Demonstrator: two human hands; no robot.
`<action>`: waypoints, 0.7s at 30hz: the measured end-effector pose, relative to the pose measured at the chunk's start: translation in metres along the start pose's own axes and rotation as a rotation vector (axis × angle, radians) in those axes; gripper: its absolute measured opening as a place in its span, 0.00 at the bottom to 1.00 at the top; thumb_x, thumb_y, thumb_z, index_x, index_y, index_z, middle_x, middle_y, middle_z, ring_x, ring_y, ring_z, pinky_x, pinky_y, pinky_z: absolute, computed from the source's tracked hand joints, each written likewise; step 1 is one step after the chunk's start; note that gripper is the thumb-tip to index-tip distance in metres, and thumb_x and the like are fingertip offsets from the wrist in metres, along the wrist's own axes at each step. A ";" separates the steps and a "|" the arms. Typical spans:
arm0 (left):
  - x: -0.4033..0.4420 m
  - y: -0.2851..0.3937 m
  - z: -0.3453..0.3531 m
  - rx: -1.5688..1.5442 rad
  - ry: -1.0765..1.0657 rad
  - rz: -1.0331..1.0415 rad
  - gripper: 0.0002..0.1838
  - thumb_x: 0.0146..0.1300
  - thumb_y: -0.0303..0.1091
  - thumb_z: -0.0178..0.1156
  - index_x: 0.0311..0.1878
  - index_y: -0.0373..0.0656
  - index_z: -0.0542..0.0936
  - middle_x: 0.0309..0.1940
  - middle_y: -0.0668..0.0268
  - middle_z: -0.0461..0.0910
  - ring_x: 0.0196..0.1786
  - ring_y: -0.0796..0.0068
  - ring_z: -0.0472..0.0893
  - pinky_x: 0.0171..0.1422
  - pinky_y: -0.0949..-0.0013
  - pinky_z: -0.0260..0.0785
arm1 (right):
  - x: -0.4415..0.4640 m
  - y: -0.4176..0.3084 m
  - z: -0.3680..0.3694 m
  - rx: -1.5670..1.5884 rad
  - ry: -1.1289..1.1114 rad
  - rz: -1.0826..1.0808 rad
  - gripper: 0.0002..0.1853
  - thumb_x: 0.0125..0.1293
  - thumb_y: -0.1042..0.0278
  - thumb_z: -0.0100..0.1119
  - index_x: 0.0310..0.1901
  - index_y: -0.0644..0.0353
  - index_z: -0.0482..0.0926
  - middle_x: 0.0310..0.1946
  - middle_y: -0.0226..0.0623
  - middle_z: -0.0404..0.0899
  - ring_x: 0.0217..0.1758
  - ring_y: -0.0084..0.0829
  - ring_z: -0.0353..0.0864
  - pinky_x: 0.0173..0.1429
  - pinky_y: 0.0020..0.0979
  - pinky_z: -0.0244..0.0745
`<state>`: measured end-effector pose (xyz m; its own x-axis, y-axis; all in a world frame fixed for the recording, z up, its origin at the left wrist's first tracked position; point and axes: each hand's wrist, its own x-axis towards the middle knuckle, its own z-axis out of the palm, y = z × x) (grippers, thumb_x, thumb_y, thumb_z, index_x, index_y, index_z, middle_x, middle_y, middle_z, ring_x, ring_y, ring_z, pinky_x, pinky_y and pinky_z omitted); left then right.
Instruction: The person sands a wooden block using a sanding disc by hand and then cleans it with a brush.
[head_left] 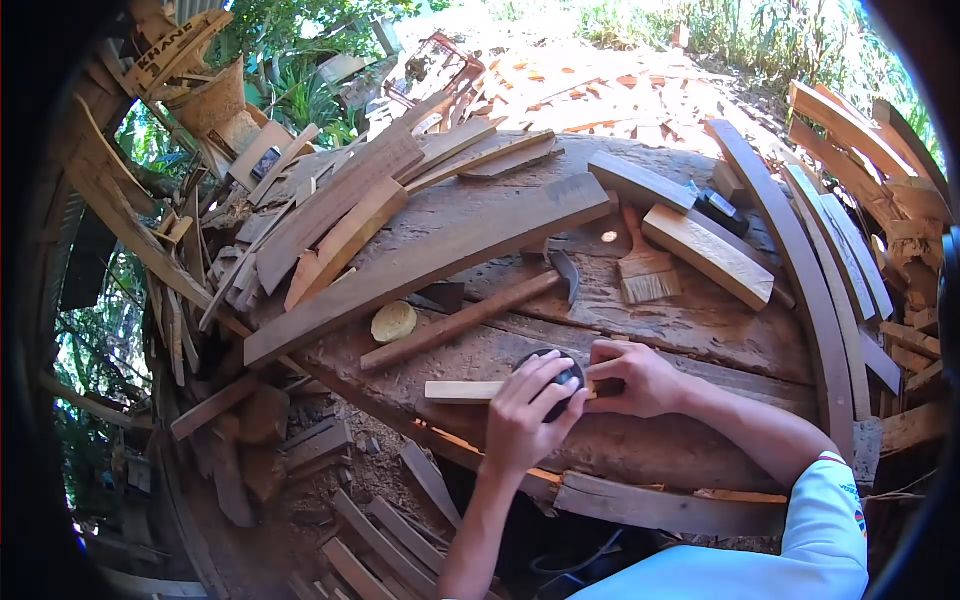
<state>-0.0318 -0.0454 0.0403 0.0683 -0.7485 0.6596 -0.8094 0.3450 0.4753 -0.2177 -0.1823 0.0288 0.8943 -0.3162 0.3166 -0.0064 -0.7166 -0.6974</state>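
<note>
Pale, the wooden strip (462, 392) lies on the bench (645, 444), partly hidden by the left hand (532, 400) and the dark rounded object (571, 381) it grips, while the right hand (638, 379) curls beside, its hold too obscured to tell.

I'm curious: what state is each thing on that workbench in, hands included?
Left hand: curled over the dark round object
Right hand: fingers curled, grip unclear
Dark round object: partly covered
Light wood strip: lying, partly behind the left hand
Hammer: lying down, unheld
Paintbrush: lying down, unheld
Long dark plank: lying across the workbench
</note>
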 end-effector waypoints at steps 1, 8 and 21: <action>0.000 -0.004 -0.006 -0.003 -0.036 0.033 0.06 0.65 0.29 0.74 0.36 0.39 0.86 0.52 0.57 0.89 0.60 0.54 0.88 0.67 0.52 0.80 | 0.000 -0.001 0.000 0.017 0.001 0.008 0.19 0.63 0.51 0.79 0.47 0.56 0.91 0.34 0.41 0.77 0.37 0.45 0.82 0.42 0.43 0.78; -0.012 -0.068 -0.060 0.225 0.144 -0.208 0.05 0.66 0.29 0.72 0.37 0.39 0.85 0.52 0.58 0.89 0.58 0.52 0.88 0.65 0.52 0.80 | 0.003 -0.005 0.003 -0.025 0.000 0.048 0.20 0.62 0.51 0.80 0.49 0.55 0.92 0.36 0.41 0.79 0.39 0.44 0.83 0.43 0.43 0.79; -0.025 -0.050 -0.039 0.178 0.166 -0.063 0.06 0.66 0.31 0.73 0.35 0.42 0.85 0.52 0.62 0.89 0.61 0.58 0.87 0.68 0.53 0.80 | 0.003 -0.011 -0.002 0.027 -0.043 0.176 0.21 0.58 0.58 0.84 0.52 0.55 0.92 0.33 0.34 0.75 0.32 0.32 0.77 0.37 0.35 0.75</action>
<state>0.0296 -0.0217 0.0232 0.2046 -0.6567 0.7259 -0.8897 0.1845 0.4177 -0.2156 -0.1765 0.0387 0.8986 -0.4081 0.1612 -0.1530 -0.6357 -0.7566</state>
